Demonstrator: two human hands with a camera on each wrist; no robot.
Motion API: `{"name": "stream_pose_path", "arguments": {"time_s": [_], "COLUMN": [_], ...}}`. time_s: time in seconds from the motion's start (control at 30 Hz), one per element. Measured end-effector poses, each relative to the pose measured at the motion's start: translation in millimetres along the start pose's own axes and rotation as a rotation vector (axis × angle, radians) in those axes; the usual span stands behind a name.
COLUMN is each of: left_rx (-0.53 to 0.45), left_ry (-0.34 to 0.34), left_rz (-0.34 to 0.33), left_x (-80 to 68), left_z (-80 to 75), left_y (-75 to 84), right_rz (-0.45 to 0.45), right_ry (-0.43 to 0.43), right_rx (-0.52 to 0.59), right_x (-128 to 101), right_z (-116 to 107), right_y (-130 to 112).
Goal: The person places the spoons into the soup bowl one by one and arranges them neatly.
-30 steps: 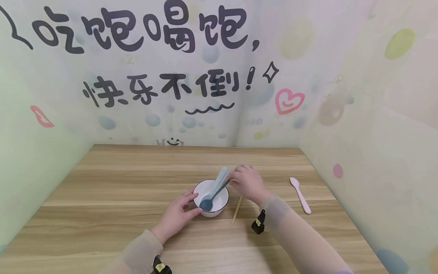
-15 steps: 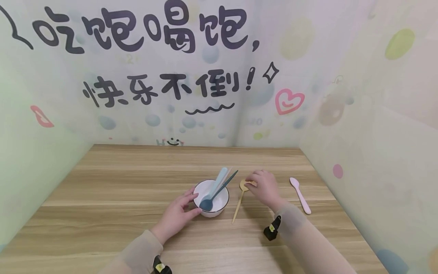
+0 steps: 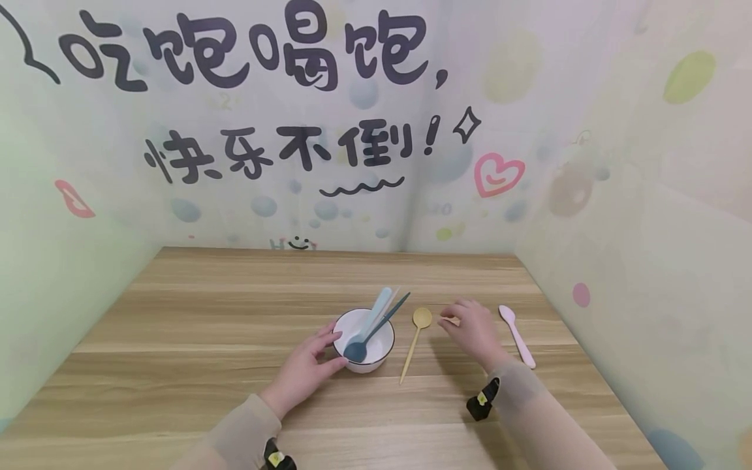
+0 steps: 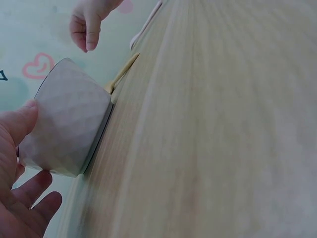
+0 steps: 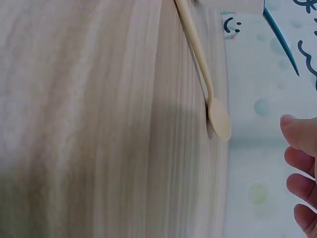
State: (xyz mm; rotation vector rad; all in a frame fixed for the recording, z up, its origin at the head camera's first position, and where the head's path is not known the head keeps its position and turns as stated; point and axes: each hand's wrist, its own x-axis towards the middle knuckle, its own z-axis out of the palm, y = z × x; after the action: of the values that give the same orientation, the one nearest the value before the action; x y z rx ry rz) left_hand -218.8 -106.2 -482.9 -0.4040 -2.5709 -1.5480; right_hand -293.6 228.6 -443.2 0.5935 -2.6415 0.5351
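Bowl (image 3: 364, 367) stands upright on the table (image 3: 235, 313), and the left hand (image 3: 305, 369) holds it at about 8 o'clock, thumb and fingers curved around its side. Inside it, a dark blue spoon (image 3: 355, 352) and a light blue handle (image 3: 377, 307) lean out over the rim near 1 o'clock. The right hand (image 3: 468, 331) is above the table at 3 o'clock from the bowl, its fingers loosely bent and holding nothing. It is between the yellow spoon (image 3: 422, 318), which is near the bowl, and the pink spoon (image 3: 517, 336), farther at 3 o'clock.

In my judgement, a thin handle is best pinched at its middle, with thumb and forefinger, without scraping the table. A firm left hand would prevent tipping, because the leaning handles may pull toward 1 o'clock. The right hand should pass clear of these handles.
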Motion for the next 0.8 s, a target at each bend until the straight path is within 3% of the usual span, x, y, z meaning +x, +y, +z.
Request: {"name": "stream_pose_path", "arguments": {"time_s": [0.6, 0.8], "left_rx": [0.003, 0.003], "left_ry": [-0.020, -0.020], "left_rz": [-0.019, -0.024], "left_x": [-0.7, -0.4], "left_z": [-1.3, -1.4], "left_y": [0.7, 0.8], "right_rz": [0.080, 0.149], "right_ry": [0.019, 0.006], "right_rx": [-0.032, -0.029], "right_x": [-19, -25], "right_z": [-14, -18], "right_y": [31, 46]}}
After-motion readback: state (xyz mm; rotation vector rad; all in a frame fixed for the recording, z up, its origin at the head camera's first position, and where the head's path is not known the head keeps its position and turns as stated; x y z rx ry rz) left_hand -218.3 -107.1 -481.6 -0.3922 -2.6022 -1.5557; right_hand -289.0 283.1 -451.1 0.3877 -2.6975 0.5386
